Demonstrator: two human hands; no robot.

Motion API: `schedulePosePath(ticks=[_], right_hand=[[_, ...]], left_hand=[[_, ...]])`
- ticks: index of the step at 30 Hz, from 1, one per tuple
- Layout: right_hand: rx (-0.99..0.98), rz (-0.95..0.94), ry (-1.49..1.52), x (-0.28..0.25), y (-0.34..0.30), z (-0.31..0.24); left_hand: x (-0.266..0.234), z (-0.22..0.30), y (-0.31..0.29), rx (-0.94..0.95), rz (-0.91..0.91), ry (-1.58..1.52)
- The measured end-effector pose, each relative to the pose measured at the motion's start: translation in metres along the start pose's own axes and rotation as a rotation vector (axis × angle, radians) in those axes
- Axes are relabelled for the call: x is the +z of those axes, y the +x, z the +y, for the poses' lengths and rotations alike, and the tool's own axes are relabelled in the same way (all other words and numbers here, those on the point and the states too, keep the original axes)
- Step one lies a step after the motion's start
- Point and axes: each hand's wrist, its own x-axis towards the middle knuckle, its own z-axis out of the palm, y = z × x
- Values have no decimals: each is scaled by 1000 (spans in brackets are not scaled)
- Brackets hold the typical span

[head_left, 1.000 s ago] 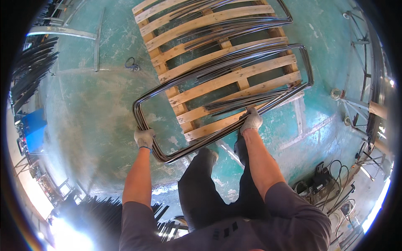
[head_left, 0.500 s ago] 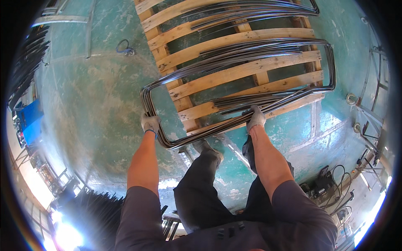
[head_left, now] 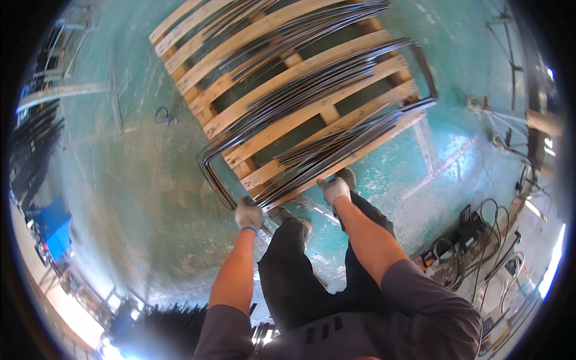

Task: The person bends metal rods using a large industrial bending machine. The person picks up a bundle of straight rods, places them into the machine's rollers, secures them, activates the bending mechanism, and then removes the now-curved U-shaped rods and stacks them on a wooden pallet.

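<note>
A bundle of thin bent metal rods (head_left: 207,165), shaped as a long rounded rectangle, lies across the slatted wooden pallet (head_left: 264,127); its left end overhangs the pallet. My left hand (head_left: 248,216), in a pale knit glove, is closed at the near left corner of the bundle. My right hand (head_left: 335,191), gloved too, is just off the pallet's near edge, below the bundle's near long side. Its fingers look curled, but blur hides whether they touch the rods. Loose rod ends lie along the near and middle slats inside the rectangle.
More bent rods (head_left: 312,27) lie on the far slats. My feet stand by the pallet's near edge on a worn green floor (head_left: 144,198). A small looped blue item (head_left: 167,116) lies at left. Metal frames stand at both sides; cables and equipment (head_left: 468,231) lie at lower right.
The near side of the bundle has gone down onto the pallet's near edge. My right hand has come away from its earlier grip toward me; my left hand has shifted to the near corner. The view has turned.
</note>
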Motion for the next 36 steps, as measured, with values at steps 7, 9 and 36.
schedulePosePath(ticks=[7, 9, 36], right_hand=[[-214, 406, 276, -176, -263, 113], [-148, 457, 299, -223, -286, 167], [244, 956, 485, -934, -229, 500]], left_hand=[[37, 187, -202, 200, -442, 209], [31, 245, -252, 283, -506, 216], [472, 730, -409, 803, -549, 612]])
